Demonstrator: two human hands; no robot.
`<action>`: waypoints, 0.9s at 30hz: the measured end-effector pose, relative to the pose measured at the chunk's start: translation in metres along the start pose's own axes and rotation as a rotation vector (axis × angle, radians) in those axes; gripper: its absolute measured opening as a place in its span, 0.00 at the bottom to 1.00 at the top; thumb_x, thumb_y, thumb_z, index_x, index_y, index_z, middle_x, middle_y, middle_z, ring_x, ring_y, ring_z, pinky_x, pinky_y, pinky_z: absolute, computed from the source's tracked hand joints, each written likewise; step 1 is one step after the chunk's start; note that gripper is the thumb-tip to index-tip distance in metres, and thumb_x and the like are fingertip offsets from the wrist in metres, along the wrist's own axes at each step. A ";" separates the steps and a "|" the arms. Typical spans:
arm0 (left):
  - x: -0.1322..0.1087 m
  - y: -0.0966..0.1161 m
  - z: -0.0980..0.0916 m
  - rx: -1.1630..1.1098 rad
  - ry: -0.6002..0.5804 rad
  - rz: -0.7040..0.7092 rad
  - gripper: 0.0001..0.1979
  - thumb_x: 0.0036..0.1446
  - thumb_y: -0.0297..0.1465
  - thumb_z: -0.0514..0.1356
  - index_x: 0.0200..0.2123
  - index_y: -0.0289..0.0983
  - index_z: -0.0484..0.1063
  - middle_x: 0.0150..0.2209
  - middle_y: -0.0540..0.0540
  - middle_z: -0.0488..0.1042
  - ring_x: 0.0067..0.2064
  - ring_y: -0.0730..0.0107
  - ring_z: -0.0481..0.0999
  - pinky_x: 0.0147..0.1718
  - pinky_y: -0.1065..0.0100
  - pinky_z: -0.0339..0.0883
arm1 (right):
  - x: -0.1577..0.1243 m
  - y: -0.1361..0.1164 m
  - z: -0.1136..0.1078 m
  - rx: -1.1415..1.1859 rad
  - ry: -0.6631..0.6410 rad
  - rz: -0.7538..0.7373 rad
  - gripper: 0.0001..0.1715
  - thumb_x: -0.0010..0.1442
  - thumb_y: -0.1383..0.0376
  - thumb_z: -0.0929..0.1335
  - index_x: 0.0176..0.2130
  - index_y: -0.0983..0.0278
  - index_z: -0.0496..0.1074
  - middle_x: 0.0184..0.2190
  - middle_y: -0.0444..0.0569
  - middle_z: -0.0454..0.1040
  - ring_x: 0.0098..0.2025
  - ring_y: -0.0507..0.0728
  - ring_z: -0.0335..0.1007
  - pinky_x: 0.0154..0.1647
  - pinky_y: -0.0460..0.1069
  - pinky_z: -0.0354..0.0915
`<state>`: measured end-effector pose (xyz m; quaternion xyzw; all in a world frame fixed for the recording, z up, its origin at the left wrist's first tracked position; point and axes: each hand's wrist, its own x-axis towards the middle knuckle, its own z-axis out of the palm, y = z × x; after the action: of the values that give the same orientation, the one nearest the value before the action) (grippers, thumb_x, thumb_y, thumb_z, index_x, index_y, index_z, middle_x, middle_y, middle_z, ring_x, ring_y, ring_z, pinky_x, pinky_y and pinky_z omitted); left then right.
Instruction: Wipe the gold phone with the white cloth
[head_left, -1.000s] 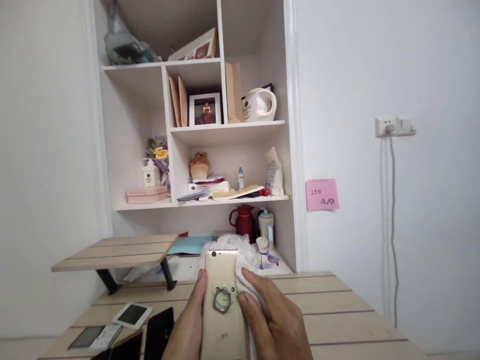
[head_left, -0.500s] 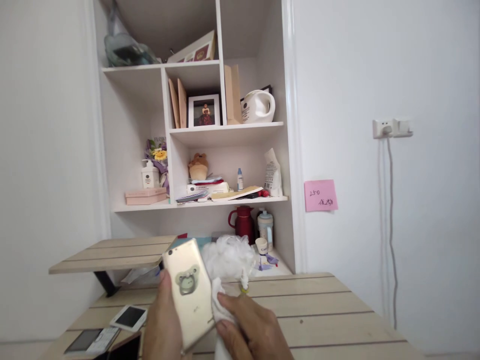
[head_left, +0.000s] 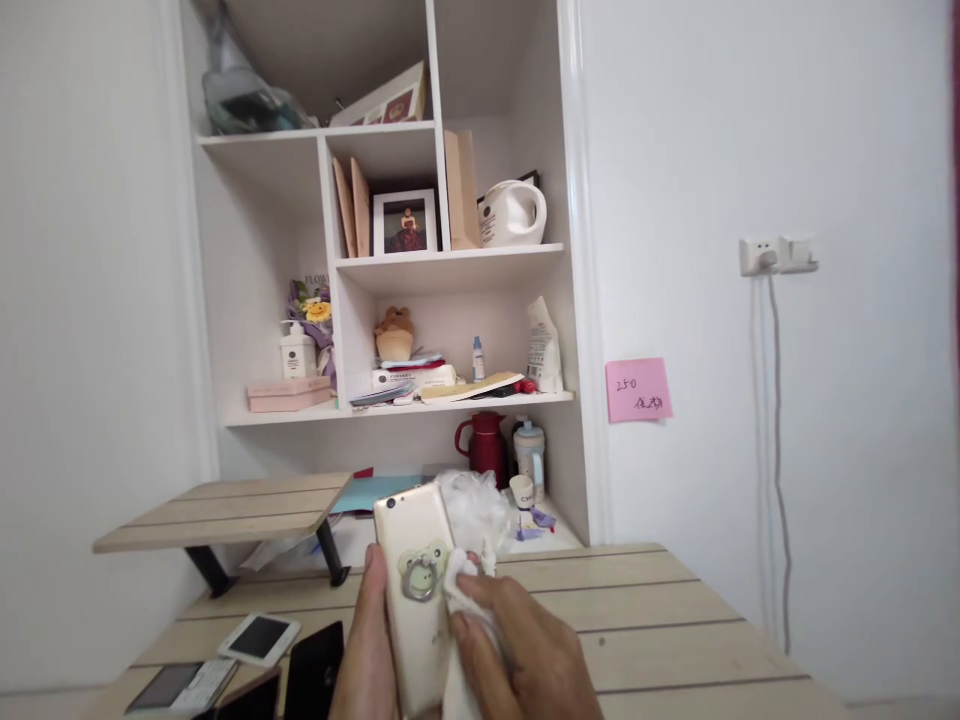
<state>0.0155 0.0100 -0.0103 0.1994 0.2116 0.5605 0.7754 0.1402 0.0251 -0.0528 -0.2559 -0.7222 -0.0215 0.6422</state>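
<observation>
Upright above the table, a pale gold smartphone [head_left: 409,640] shows its back, with a green bear-shaped ring holder [head_left: 422,572] stuck on it. My left hand [head_left: 369,640] is closed round the phone's left side. A crumpled white cloth or tissue [head_left: 459,680] is pinched in my right hand [head_left: 517,645] and lies against the phone's right edge. Down to the left on the table are a white device with a dark screen [head_left: 259,638], a keypad phone [head_left: 182,686] and a black phone [head_left: 313,670], with another dark phone [head_left: 251,697] partly cut off.
A raised wooden stand [head_left: 225,510] on black legs occupies the table's left side. Behind the slatted table [head_left: 645,630] are a clear plastic bag [head_left: 476,510], a small white cup [head_left: 522,490], a red jug [head_left: 486,446] and a cabinet with filled shelves [head_left: 450,257].
The phone has moved right and stands more upright, with my left hand along with it. The cloth stays at its right edge. A black phone on the table has come into sight.
</observation>
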 end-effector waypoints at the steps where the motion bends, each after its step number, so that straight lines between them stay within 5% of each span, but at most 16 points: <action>1: 0.001 0.001 0.000 -0.016 0.001 0.019 0.29 0.59 0.50 0.57 0.55 0.35 0.74 0.35 0.38 0.83 0.40 0.51 0.82 0.43 0.57 0.75 | 0.002 0.000 -0.002 -0.001 -0.018 -0.003 0.11 0.66 0.67 0.64 0.47 0.60 0.72 0.35 0.49 0.78 0.35 0.57 0.79 0.36 0.47 0.72; 8: 0.005 0.001 -0.006 0.091 0.138 0.217 0.28 0.63 0.46 0.54 0.56 0.33 0.72 0.38 0.38 0.83 0.42 0.50 0.82 0.45 0.55 0.74 | -0.002 0.006 0.003 -0.095 -0.078 -0.014 0.12 0.66 0.66 0.62 0.44 0.62 0.73 0.29 0.49 0.75 0.29 0.57 0.77 0.34 0.48 0.71; 13: 0.012 -0.002 -0.017 0.227 0.249 0.184 0.31 0.59 0.45 0.61 0.58 0.30 0.70 0.38 0.37 0.84 0.48 0.47 0.80 0.52 0.53 0.70 | 0.004 0.001 -0.004 -0.009 0.006 0.151 0.12 0.67 0.61 0.63 0.42 0.61 0.74 0.31 0.49 0.78 0.32 0.58 0.77 0.35 0.48 0.68; 20: 0.020 -0.012 -0.025 0.286 0.136 0.230 0.23 0.57 0.38 0.64 0.53 0.31 0.75 0.40 0.40 0.83 0.53 0.51 0.77 0.59 0.58 0.62 | 0.022 -0.004 -0.028 0.366 0.004 0.510 0.22 0.65 0.49 0.64 0.40 0.63 0.76 0.30 0.48 0.78 0.33 0.58 0.76 0.34 0.48 0.69; 23: 0.018 -0.015 -0.023 0.321 0.042 0.229 0.22 0.57 0.39 0.64 0.52 0.32 0.76 0.41 0.39 0.83 0.53 0.48 0.77 0.59 0.55 0.62 | 0.024 -0.001 -0.033 0.475 0.046 0.567 0.24 0.64 0.47 0.65 0.43 0.64 0.76 0.31 0.49 0.78 0.34 0.59 0.75 0.34 0.49 0.70; 27: 0.011 -0.007 -0.019 0.330 0.078 0.251 0.25 0.53 0.40 0.66 0.51 0.33 0.77 0.40 0.40 0.84 0.52 0.46 0.77 0.55 0.55 0.67 | 0.025 -0.001 -0.032 0.474 -0.106 0.555 0.23 0.64 0.47 0.66 0.35 0.63 0.76 0.28 0.47 0.77 0.32 0.58 0.73 0.32 0.47 0.68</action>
<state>0.0139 0.0197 -0.0312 0.3266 0.3039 0.6178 0.6476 0.1676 0.0208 -0.0238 -0.2868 -0.6425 0.3347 0.6268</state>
